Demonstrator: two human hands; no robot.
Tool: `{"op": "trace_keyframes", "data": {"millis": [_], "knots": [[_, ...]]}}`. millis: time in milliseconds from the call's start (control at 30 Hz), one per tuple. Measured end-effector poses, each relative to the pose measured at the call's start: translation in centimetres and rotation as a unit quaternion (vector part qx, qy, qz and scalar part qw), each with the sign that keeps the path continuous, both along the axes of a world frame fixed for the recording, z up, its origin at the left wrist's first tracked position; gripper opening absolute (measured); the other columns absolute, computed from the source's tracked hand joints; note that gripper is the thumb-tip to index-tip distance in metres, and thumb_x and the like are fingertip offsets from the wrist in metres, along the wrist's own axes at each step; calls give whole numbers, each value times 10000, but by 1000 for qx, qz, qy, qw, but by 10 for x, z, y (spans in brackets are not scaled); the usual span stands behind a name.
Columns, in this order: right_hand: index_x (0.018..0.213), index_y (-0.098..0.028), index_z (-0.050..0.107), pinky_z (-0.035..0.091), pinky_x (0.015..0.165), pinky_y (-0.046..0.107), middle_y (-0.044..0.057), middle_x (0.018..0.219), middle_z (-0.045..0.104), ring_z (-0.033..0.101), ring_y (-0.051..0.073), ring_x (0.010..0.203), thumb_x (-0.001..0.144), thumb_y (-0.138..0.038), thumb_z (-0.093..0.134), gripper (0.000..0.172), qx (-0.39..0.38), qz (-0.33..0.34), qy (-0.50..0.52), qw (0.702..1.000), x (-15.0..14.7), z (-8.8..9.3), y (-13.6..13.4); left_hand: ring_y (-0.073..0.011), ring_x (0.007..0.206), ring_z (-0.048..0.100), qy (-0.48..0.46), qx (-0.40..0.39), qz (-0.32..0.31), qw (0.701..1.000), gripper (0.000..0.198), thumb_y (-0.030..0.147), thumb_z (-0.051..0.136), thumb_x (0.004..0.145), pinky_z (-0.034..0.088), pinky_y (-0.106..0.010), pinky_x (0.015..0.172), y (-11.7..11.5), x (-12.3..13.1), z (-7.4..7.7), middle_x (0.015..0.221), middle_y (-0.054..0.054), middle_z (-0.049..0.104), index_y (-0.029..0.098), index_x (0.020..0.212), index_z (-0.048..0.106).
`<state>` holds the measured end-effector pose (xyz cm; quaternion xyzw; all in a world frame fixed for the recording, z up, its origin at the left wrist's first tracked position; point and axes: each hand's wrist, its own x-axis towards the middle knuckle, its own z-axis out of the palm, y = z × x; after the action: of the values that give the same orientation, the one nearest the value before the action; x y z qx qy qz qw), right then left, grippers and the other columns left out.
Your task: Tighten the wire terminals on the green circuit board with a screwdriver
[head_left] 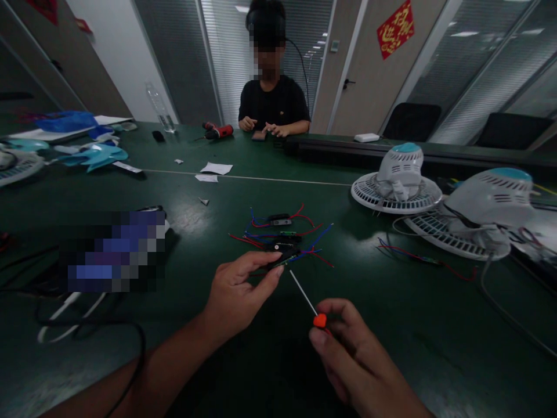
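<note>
Right hand nearest my view — gripping orange-collared screwdriver, shaft slanting up-left, tip just short of wired black module. Left hand pinches module, ahead of screwdriver — I judge long axis rising rightward.

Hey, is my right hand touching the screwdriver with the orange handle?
Touching. The head view shows the right hand holding the screwdriver by its orange handle, the thumb pressed against it.
</note>
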<state>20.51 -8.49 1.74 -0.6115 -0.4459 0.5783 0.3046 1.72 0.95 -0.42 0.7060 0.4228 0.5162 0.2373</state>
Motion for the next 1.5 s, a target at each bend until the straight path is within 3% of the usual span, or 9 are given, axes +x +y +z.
{"op": "trace_keyframes", "data": {"millis": [67,167,333,533,733,933,1100,1233,1500], "knots": [[1151,-216,515,331,474,241,-24,718,524,441,106,537,928,-662,390,514,-13,11,2,1000,2,0,1,-181,733,774,-2,4,0,1000,169,196,703,822,636,-249,636,0,0,0,880,-50,805,161,983,740],[963,-185,596,353,501,242,14,744,573,496,112,595,965,-627,304,529,-3,41,-3,999,5,-1,3,-184,746,777,-16,11,9,1000,169,211,705,828,634,-230,616,2,0,-1,888,-49,805,167,986,741],[954,-195,545,396,479,215,21,793,609,517,89,561,902,-696,425,518,9,75,35,997,2,-10,3,-173,747,774,-21,14,9,1000,180,199,705,824,634,-231,643,3,-1,-3,888,-48,803,165,998,739],[1063,-241,415,267,354,160,-11,773,639,445,38,406,840,-694,552,523,-52,53,53,996,-1,-11,1,-160,731,768,-6,18,1,1000,181,194,702,830,623,-235,634,2,-2,-3,892,-43,803,170,1006,738],[880,-175,568,423,465,209,51,768,635,559,96,550,896,-726,363,588,-14,76,56,995,-2,-6,3,-153,743,768,-11,22,6,1000,189,189,701,831,621,-232,661,2,-1,-3,911,-45,804,164,1015,732],[951,-206,494,452,501,199,29,865,660,595,84,583,814,-681,614,509,-41,67,121,990,-4,-15,0,-152,692,762,3,16,1,1000,170,188,701,826,612,-217,591,1,1,-1,860,-39,804,154,989,736],[924,-243,405,367,446,188,-47,700,597,506,66,491,788,-646,668,500,-68,50,95,992,-4,-14,0,-148,706,762,10,22,-8,1000,169,170,701,821,621,-225,644,1,0,0,853,-21,803,166,986,735],[1039,-215,492,361,497,232,-53,623,537,477,99,530,827,-726,528,553,-31,46,41,998,-6,-6,2,-142,693,759,14,23,-1,1000,161,168,705,813,615,-216,640,1,1,1,835,-14,803,170,970,740],[835,-198,609,352,578,257,-11,659,556,509,122,627,914,-648,425,492,11,37,36,999,-7,-7,0,-143,664,747,23,6,1,1000,164,186,696,817,615,-231,615,0,1,1,829,-14,801,179,977,734]]}}
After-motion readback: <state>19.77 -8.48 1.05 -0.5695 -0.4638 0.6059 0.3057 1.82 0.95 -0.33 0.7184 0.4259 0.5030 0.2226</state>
